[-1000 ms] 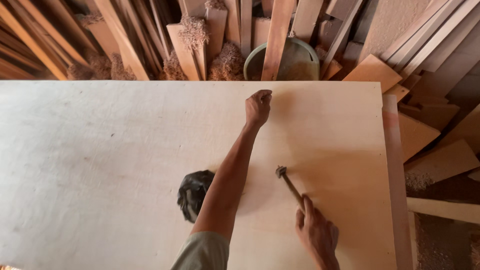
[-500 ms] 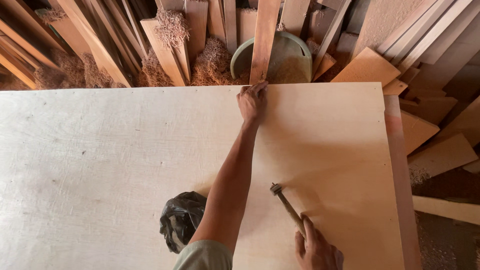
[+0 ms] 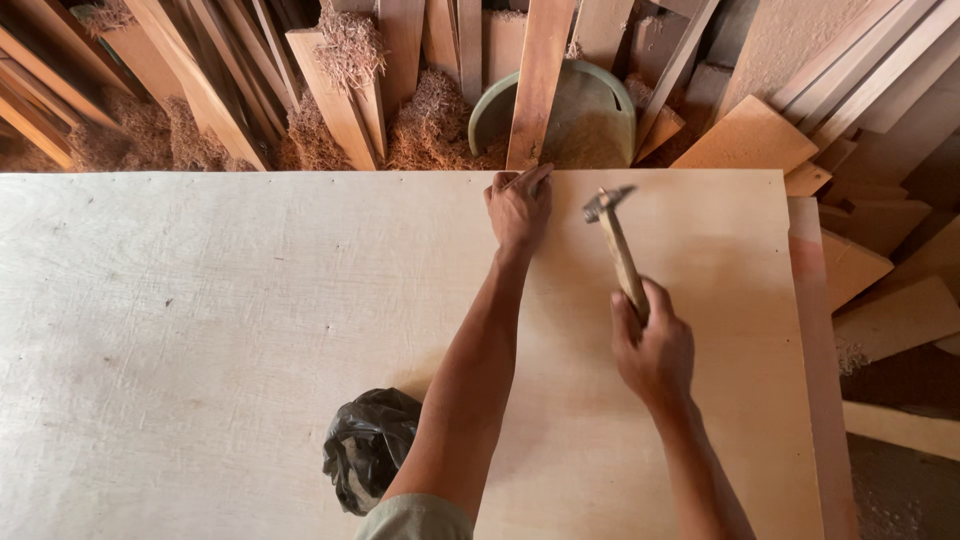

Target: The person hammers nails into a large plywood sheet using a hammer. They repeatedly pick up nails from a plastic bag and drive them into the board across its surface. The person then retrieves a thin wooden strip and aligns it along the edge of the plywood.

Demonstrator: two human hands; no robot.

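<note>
Left hand outstretched, right hand clenched.

Plywood sheet is lying wide and bare on left: free room for hand there. Black plastic bag is sitting on near part, just left of left forearm, blocking small patch. Left hand is resting at far edge; right hand is holding hammer raised beside it, narrow gap between them. Behind far edge, leaning planks, shavings and green round bin are closing passage. On right, board offcuts are crowding the side.
</note>
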